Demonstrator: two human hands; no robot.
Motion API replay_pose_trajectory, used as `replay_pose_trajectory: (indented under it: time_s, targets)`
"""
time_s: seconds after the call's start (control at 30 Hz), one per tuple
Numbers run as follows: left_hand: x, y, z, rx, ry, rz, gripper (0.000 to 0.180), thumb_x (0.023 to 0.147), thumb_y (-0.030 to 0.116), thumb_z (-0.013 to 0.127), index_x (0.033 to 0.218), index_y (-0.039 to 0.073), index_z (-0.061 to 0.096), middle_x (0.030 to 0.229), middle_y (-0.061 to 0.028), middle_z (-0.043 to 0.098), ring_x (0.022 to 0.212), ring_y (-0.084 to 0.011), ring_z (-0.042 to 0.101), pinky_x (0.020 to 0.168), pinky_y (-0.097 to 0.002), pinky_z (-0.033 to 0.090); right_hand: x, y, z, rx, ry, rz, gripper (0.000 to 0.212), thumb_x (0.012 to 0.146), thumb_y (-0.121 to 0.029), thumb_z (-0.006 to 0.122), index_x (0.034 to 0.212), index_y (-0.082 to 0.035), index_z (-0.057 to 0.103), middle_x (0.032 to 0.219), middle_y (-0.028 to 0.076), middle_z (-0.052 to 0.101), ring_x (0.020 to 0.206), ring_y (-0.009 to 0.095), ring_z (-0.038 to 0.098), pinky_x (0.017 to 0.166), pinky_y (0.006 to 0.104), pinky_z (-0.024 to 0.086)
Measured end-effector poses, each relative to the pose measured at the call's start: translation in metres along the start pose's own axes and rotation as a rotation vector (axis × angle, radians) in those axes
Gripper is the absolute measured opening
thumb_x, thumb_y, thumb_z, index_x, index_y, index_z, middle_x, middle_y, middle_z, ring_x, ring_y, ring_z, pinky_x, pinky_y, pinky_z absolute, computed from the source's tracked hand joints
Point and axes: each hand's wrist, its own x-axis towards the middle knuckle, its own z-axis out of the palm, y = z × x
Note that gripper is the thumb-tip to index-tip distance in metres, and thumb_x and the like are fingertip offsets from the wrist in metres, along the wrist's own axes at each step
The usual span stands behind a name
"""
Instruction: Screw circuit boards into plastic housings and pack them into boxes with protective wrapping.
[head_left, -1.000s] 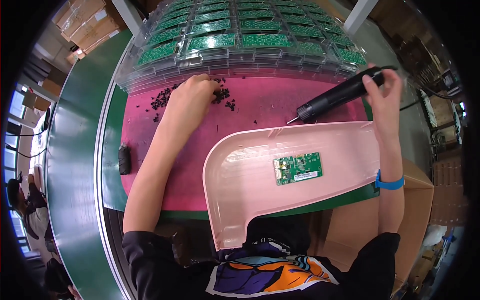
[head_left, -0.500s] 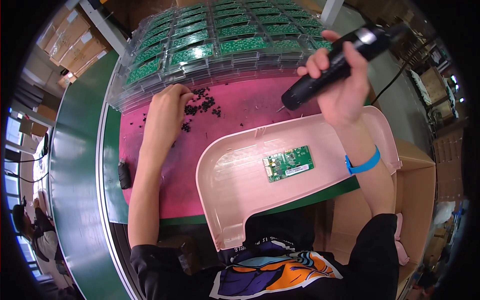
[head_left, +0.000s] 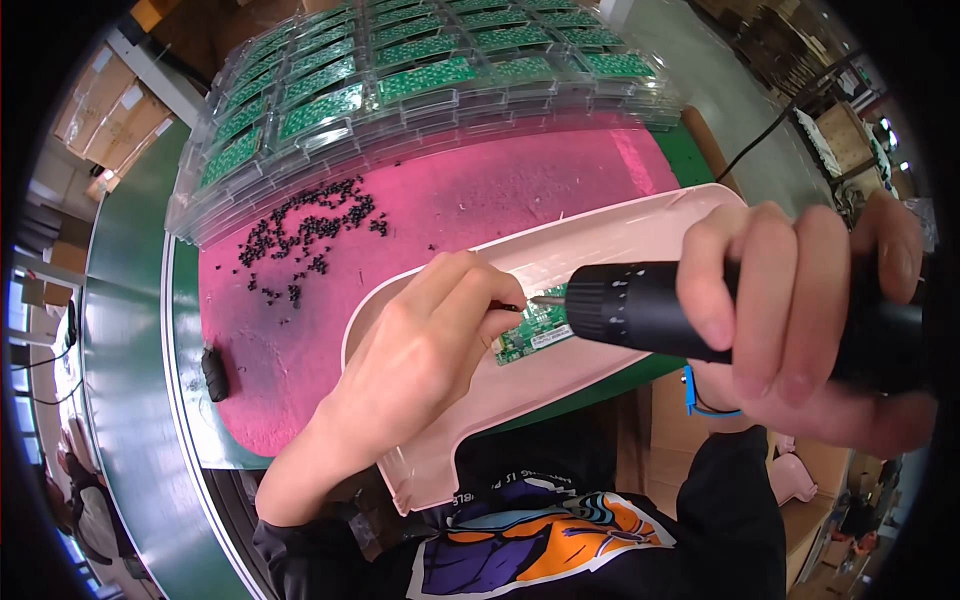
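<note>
My right hand (head_left: 775, 300) is wrapped round a black electric screwdriver (head_left: 635, 305), held nearly level with its bit pointing left. At the bit's tip, my left hand (head_left: 425, 330) pinches a small black screw (head_left: 511, 307) between thumb and forefinger. Both hands are over a pale pink plastic shell (head_left: 640, 227) with a curved rim. Inside the shell lies a green circuit board (head_left: 530, 343), partly covered from sight by the left fingers and the screwdriver. Loose black screws (head_left: 310, 225) are scattered on the pink mat (head_left: 490, 190), left of the shell.
Stacked clear trays (head_left: 420, 110) of green circuit boards stand along the mat's far side. A dark roll-shaped object (head_left: 214, 374) lies at the mat's left edge. On the right below the table is a cardboard box (head_left: 680, 430). A person (head_left: 95, 510) appears far left.
My left hand has come from the screws to above the shell, pinching one. My right hand has lowered the screwdriver and swung its bit over the board. The view has shifted slightly.
</note>
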Motion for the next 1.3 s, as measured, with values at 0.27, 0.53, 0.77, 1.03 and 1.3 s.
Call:
replay_pose_trajectory:
  time_s: [0.27, 0.53, 0.77, 1.03, 1.3]
  targets:
    - [0.000, 0.007, 0.006, 0.094, -0.005, 0.061, 0.019, 0.082, 0.000, 0.071, 0.096, -0.001, 0.058, 0.091, -0.0115, 0.060, 0.082, -0.0303, 0.061, 0.067, -0.0403, 0.051, -0.004, 0.013, 0.007, -0.022, -0.006, 0.056, 0.057, 0.086, -0.050, 0.071, 0.123, -0.014, 0.048, 0.077, -0.003, 0.060, 0.058, 0.009, 0.054, 0.064, 0.0279, 0.044]
    - [0.000, 0.007, 0.006, 0.106, -0.008, 0.020, 0.023, 0.077, -0.006, 0.072, 0.097, -0.002, 0.061, 0.093, -0.0132, 0.062, 0.083, -0.0318, 0.063, 0.070, -0.0398, 0.052, -0.005, 0.016, 0.002, -0.043, -0.021, 0.114, 0.058, 0.086, -0.054, 0.070, 0.122, -0.014, 0.048, 0.076, -0.003, 0.059, 0.058, 0.009, 0.053, 0.063, 0.0279, 0.042]
    - [0.001, 0.002, 0.008, 0.132, 0.008, 0.070, 0.020, 0.079, -0.002, 0.072, 0.096, -0.001, 0.060, 0.090, -0.0108, 0.059, 0.081, -0.0293, 0.061, 0.067, -0.0395, 0.051, -0.007, 0.017, -0.006, -0.055, -0.034, 0.171, 0.060, 0.086, -0.057, 0.069, 0.121, -0.014, 0.047, 0.075, -0.003, 0.058, 0.057, 0.009, 0.052, 0.062, 0.0279, 0.041]
    - [-0.002, -0.002, 0.010, 0.134, 0.013, 0.080, 0.019, 0.081, 0.000, 0.072, 0.095, -0.001, 0.060, 0.089, -0.0094, 0.059, 0.081, -0.0277, 0.060, 0.066, -0.0394, 0.051, -0.012, 0.022, -0.006, -0.065, -0.058, 0.236, 0.062, 0.085, -0.061, 0.068, 0.120, -0.014, 0.047, 0.073, -0.003, 0.057, 0.056, 0.009, 0.051, 0.060, 0.0278, 0.040]
    - [-0.001, -0.002, 0.011, 0.037, 0.019, 0.000, 0.018, 0.079, -0.004, 0.073, 0.095, -0.001, 0.064, 0.089, -0.0109, 0.064, 0.081, -0.0295, 0.064, 0.068, -0.0385, 0.052, -0.014, 0.020, -0.017, -0.090, -0.074, 0.299, 0.065, 0.085, -0.065, 0.067, 0.119, -0.013, 0.046, 0.072, -0.003, 0.057, 0.056, 0.009, 0.050, 0.059, 0.0278, 0.039]
